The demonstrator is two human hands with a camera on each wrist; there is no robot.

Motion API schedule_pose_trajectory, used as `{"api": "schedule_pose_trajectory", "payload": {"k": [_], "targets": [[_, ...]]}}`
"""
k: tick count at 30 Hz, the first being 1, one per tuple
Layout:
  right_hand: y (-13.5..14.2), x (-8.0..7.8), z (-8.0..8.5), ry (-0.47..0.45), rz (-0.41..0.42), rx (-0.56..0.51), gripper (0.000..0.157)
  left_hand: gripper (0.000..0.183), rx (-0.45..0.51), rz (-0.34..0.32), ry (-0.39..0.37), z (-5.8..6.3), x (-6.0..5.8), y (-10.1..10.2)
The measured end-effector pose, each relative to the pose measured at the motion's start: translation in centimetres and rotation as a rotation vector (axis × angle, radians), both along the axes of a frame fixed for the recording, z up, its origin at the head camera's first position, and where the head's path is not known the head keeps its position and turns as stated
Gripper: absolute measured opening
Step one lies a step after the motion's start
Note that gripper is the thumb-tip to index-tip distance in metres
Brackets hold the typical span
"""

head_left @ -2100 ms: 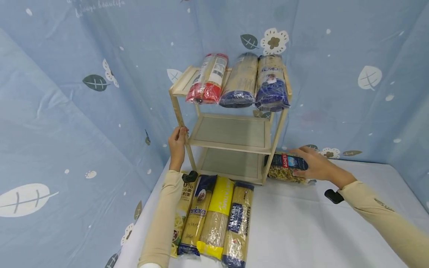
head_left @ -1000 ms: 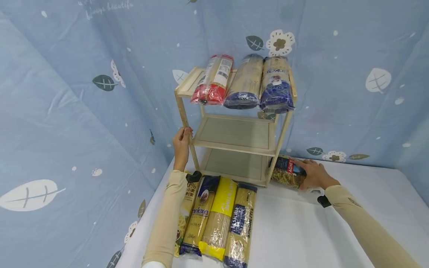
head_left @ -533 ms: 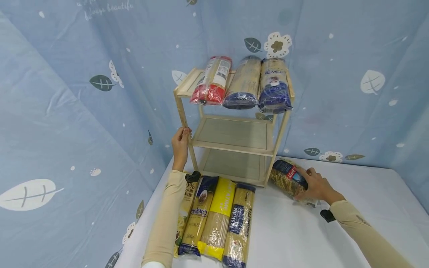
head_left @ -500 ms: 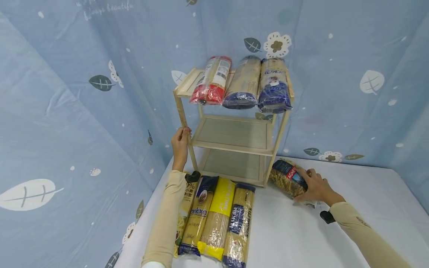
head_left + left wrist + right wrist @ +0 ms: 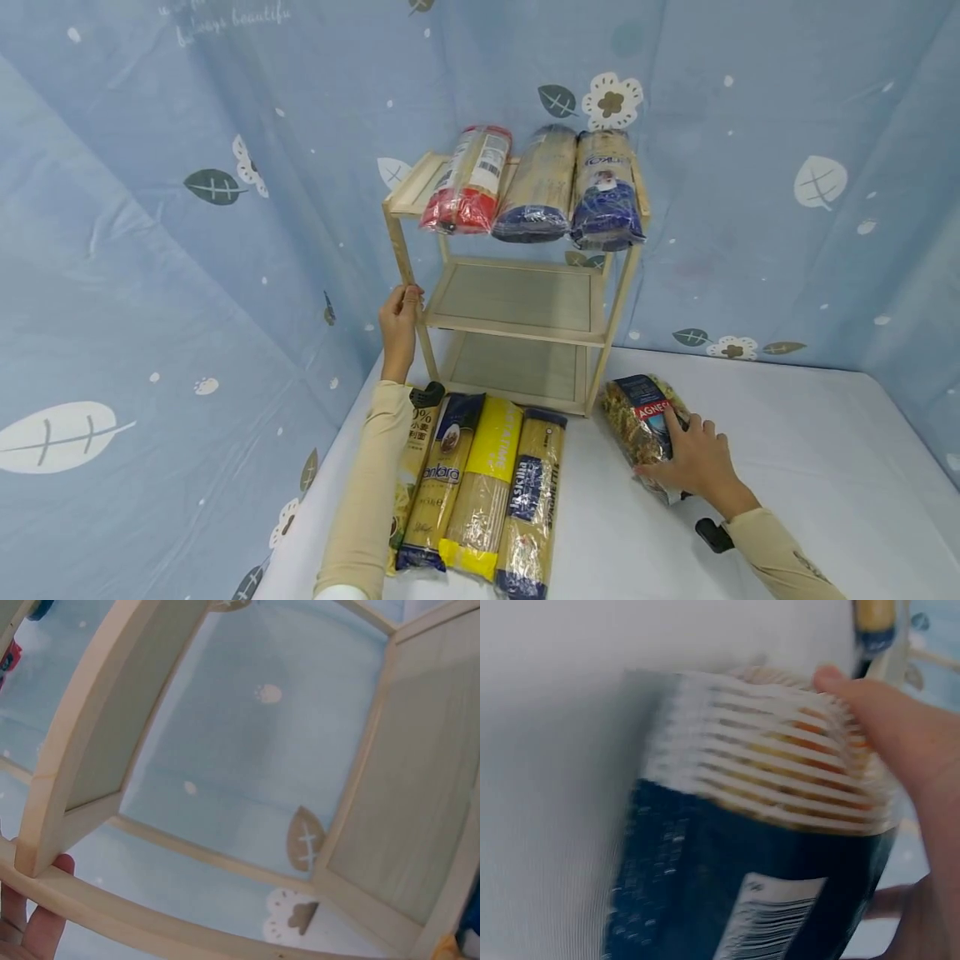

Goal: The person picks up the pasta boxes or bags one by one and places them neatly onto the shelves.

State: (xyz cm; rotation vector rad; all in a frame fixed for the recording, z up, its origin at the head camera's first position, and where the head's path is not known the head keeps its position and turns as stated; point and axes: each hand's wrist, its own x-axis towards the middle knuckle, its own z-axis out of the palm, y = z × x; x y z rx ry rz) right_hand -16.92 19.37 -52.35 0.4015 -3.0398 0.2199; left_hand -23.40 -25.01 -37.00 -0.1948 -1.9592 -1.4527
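My left hand (image 5: 400, 321) grips the left front post of a pale wooden three-tier shelf rack (image 5: 517, 334); in the left wrist view its fingers (image 5: 46, 930) curl round the post. My right hand (image 5: 697, 457) holds a clear bag of short pasta (image 5: 624, 417) with a dark blue and red AGNESI label. Thumb and fingers span the bag's near end, beside the rack's right front leg. The right wrist view shows the striped end of this bag (image 5: 780, 757) and a barcode. The bag lies slanted at the table; whether it is lifted cannot be told.
On the rack's top tier lie three long pasta packs: red-ended (image 5: 468, 179), plain with a blue end (image 5: 538, 183), and blue (image 5: 609, 192). Several spaghetti packs lie side by side before the rack, including a yellow one (image 5: 497, 442). Patterned blue curtain (image 5: 720, 208) stands behind the white table (image 5: 795, 433).
My right hand has drawn the pasta bag from beside the rack's right leg toward the front and turned it from sideways to slanted. My left hand keeps its grip on the post.
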Motion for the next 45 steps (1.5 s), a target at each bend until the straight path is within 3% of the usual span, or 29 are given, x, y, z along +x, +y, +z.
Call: {"api": "schedule_pose_trajectory", "payload": {"k": [8, 14, 18, 23, 31, 36, 45], "targets": [[-1.6, 3.4, 0.0, -0.136, -0.106, -0.058, 0.124, 0.026, 0.027, -0.002, -0.017, -0.4, 0.2, 0.0], [-2.5, 5.9, -0.5, -0.060, -0.113, -0.025, 0.119, 0.027, 0.043, -0.028, -0.026, -0.2, 0.3, -0.2], [-3.0, 7.2, -0.6, -0.088, -0.134, -0.056, 0.116, 0.027, 0.034, -0.039, -0.032, 0.0, 0.4, -0.3], [-3.5, 8.4, 0.0, -0.145, -0.182, -0.094, 0.114, 0.028, 0.035, -0.042, -0.041, 0.1, 0.5, -0.3], [-3.6, 10.4, 0.8, -0.123, -0.210, -0.152, 0.109, 0.027, 0.032, -0.019, -0.032, 0.0, 0.4, 0.1], [-3.4, 11.7, 1.2, -0.198, -0.243, -0.209, 0.109, 0.028, 0.017, -0.021, -0.046, -0.2, 0.4, 0.3], [-3.9, 12.3, 2.1, -0.169, -0.255, -0.380, 0.098, 0.030, 0.013, -0.026, -0.037, 0.0, 0.3, -0.3]]}}
